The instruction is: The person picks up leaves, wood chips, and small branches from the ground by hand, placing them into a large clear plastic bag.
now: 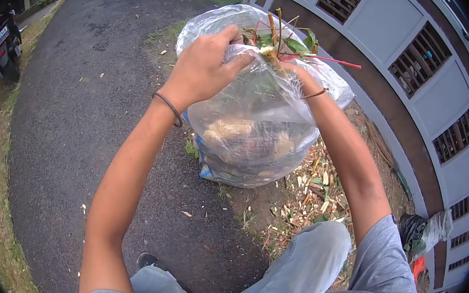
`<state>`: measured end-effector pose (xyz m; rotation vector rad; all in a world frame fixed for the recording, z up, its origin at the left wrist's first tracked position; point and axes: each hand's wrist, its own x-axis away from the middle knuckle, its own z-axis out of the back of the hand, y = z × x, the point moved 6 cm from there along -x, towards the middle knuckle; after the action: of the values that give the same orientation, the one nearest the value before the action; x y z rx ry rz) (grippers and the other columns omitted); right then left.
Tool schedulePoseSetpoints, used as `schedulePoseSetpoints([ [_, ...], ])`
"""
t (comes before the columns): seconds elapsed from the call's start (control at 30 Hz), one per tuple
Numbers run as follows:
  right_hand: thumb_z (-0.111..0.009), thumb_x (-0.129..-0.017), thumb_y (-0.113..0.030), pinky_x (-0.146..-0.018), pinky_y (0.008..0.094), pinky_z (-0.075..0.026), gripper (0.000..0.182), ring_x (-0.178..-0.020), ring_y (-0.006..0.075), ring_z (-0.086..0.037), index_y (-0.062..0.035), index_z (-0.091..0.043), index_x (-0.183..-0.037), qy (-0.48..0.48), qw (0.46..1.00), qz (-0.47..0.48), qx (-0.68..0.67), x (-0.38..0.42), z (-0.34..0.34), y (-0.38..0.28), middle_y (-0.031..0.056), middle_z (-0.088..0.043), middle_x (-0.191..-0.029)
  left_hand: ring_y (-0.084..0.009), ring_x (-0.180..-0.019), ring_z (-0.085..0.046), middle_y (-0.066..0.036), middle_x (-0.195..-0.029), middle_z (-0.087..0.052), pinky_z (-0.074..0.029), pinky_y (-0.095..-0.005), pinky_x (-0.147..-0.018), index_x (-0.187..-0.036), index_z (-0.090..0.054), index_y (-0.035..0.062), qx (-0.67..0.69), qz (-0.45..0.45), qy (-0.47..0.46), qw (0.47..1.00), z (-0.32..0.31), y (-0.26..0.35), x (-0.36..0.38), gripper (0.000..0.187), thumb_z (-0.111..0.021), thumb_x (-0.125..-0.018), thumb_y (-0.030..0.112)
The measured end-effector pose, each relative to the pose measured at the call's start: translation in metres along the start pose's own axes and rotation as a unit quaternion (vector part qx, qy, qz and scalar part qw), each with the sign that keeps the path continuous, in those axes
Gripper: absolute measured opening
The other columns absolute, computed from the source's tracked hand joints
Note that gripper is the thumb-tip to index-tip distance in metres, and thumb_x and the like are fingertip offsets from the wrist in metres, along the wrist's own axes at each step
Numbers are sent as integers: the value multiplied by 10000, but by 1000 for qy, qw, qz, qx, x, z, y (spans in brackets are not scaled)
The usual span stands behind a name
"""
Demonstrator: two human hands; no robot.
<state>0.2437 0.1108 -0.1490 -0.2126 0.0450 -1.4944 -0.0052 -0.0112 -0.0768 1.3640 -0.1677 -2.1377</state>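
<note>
A large clear plastic bag [242,111] stands at the edge of the road in front of me, with pale, chunky pieces showing through its lower part. My left hand [208,63] pinches the bag's rim between thumb and fingers. Inside the mouth of the bag is my right hand [297,77], its fingers hidden behind plastic and plant pieces, so its grip does not show. Right beside it, cut stems with green leaves [295,45] and thin red stalks stick up out of the opening.
Chopped plant bits [313,189] litter the ground right of the bag. A grey wall with slatted openings [387,22] runs along the right, a black bag [412,229] near its foot. A motorcycle [4,50] is at upper left, beyond the asphalt road [87,105].
</note>
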Motion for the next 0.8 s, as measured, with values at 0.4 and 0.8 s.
schedulePoseSetpoints([
  [0.4, -623, -913, -408, -898, 364, -484, 443, -1019, 248, -639, -88, -659, -1218, -131, 978, 45, 154, 156, 104, -34, 137, -680, -1114, -81, -549, -356, 24, -553, -408, -301, -291, -522, -715, -610, 38, 57, 61, 120, 989, 26, -19, -38, 398, -674, -906, 381],
  [0.8, -440, -1024, -418, -541, 375, -437, 651, -469, 192, -440, 106, -567, -660, 235, 940, 88, 230, 228, 246, 10, 112, -453, -493, -126, -512, -500, -73, -552, -512, -383, -261, -509, -774, -662, -4, 52, -191, 47, 979, 55, 75, -63, 477, -599, -947, 437],
])
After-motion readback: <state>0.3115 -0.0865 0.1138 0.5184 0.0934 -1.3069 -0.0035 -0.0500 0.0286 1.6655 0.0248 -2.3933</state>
